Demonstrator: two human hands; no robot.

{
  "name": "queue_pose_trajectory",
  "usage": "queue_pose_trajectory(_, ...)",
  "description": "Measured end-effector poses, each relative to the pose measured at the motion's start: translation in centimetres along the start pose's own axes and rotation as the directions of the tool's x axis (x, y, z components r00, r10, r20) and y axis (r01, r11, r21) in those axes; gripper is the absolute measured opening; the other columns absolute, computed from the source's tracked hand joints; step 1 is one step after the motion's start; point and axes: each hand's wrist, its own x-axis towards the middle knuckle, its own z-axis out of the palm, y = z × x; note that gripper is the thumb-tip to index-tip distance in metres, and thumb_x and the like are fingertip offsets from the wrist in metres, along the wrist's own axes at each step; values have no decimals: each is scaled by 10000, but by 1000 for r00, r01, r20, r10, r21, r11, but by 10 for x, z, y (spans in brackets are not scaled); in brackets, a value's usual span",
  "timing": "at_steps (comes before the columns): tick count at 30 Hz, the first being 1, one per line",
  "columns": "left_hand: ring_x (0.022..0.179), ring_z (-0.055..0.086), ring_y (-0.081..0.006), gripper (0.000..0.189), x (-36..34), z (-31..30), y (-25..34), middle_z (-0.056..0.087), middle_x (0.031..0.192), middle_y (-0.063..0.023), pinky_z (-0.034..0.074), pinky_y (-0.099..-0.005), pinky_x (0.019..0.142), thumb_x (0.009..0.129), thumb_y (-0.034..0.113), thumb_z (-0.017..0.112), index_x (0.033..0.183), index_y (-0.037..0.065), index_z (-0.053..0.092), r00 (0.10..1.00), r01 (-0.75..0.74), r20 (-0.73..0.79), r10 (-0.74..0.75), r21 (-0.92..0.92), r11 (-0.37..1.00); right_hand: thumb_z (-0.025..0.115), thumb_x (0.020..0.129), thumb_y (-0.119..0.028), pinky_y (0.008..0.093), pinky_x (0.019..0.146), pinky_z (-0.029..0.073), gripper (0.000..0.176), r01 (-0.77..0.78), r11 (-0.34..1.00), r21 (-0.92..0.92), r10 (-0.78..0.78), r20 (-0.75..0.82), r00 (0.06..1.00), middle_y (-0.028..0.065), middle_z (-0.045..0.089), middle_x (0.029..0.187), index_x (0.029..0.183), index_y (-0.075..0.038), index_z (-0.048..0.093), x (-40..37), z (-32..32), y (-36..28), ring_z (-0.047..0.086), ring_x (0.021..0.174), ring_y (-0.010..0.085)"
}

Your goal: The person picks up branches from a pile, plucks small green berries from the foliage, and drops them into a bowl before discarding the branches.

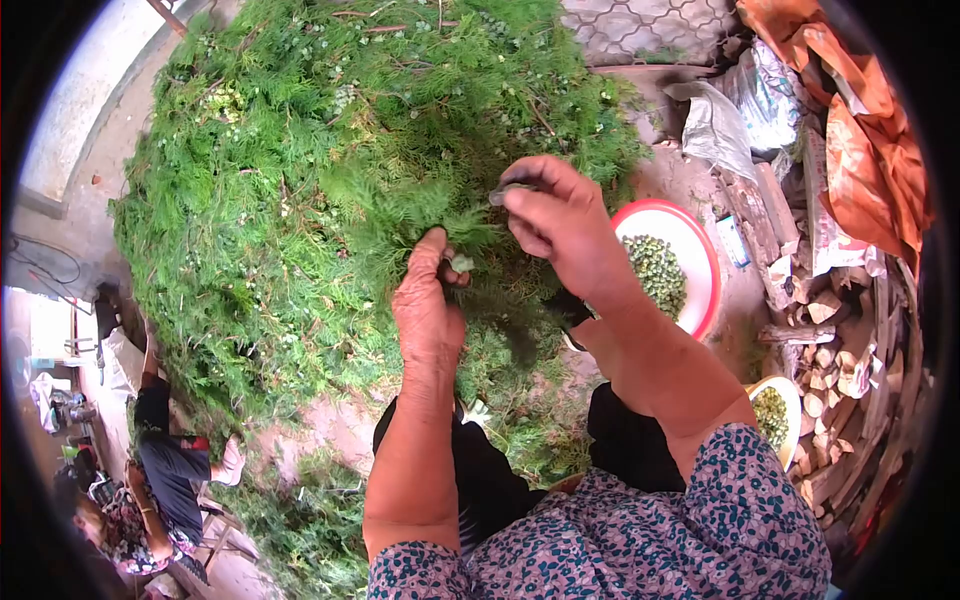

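My left hand is closed around a green conifer sprig, with a pale green cone showing by its fingertips. To the right and a little higher, my right hand is raised with thumb and forefinger pinched together. A small greyish bit shows at that pinch, too small to name. Both hands are over a large heap of cut conifer branches dotted with pale cones. Beside my right forearm stands a white basin with a red rim, holding many small green cones.
A second, smaller bowl of yellowish-green cones stands at lower right, near stacked firewood. Orange sheeting and plastic sacks lie at upper right. Another person sits at lower left. More cut branches lie near my legs.
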Motion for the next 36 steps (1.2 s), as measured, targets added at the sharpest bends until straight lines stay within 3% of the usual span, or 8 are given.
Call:
queue_pose_trajectory(3, 617, 442, -120, 159, 6, -5, 3, 523, 724, -5, 389, -277, 615, 805, 165, 618, 889, 36, 582, 999, 40, 33, -35, -158, 987, 576, 792, -65, 196, 387, 263, 147, -166, 971, 171, 158, 59, 986, 4, 503, 665, 923, -16, 528, 2, -7, -1, 425, 505, 44)
queue_pose_trajectory(7, 679, 472, -141, 149, 5, -7, 4, 554, 774, -31, 403, -297, 670, 813, 153, 602, 892, 29, 580, 994, 71, 92, -56, -162, 984, 646, 749, -131, 204, 416, 307, 177, -116, 918, -380, 153, 71, 986, 15, 521, 647, 848, 4, 592, -6, 0, 14, 437, 512, 40)
queue_pose_trajectory(13, 816, 501, -171, 205, -2, 1, 4, 569, 822, -44, 381, -304, 811, 800, 180, 629, 910, 13, 583, 984, 133, 121, -130, -18, 991, 652, 732, -132, 239, 570, 443, 203, 96, 808, -581, -17, 141, 990, 75, 612, 704, 815, 48, 606, -6, 8, 23, 550, 620, 96)
queue_pose_trajectory(18, 742, 481, -172, 197, 4, -13, 2, 547, 771, -42, 382, -330, 749, 786, 168, 647, 865, 3, 575, 950, 169, 273, -153, -34, 985, 614, 803, -93, 181, 392, 282, 108, -324, 946, -28, 325, 148, 934, 14, 543, 691, 874, -25, 570, -7, 3, 19, 425, 504, 43)
queue_pose_trajectory(23, 602, 402, -145, 170, -2, -11, 10, 476, 653, -28, 360, -293, 631, 780, 142, 626, 740, 21, 513, 935, 147, 347, -67, -211, 966, 587, 820, -89, 178, 379, 275, 166, -344, 921, 181, 315, 171, 934, 44, 541, 765, 962, -27, 525, -14, -31, 5, 439, 522, 62)
queue_pose_trajectory(25, 513, 389, -95, 183, 0, -19, 15, 486, 666, -44, 322, -262, 482, 810, 159, 542, 923, 21, 500, 841, 202, 541, 6, -323, 925, 588, 820, -111, 179, 379, 275, 175, -268, 961, 76, 269, -5, 963, 26, 512, 721, 957, -25, 523, -17, -45, -11, 433, 515, 69)
queue_pose_trajectory(33, 396, 395, -98, 235, -26, -36, 16, 469, 559, 2, 279, -232, 388, 857, 241, 443, 966, 44, 512, 911, 108, 412, 24, -293, 950, 620, 795, -259, 249, 512, 388, 269, -307, 869, -388, 106, -460, 882, -3, 510, 759, 973, -65, 565, -40, -157, -32, 487, 661, 97)
queue_pose_trajectory(36, 381, 398, -94, 254, -44, -35, 14, 466, 566, 1, 297, -264, 358, 859, 240, 436, 959, 19, 511, 812, 230, 583, 26, -360, 904, 613, 787, -247, 254, 532, 387, 248, -352, 822, -448, 52, -555, 830, 0, 531, 775, 958, -68, 593, -56, -209, -30, 493, 679, 104)
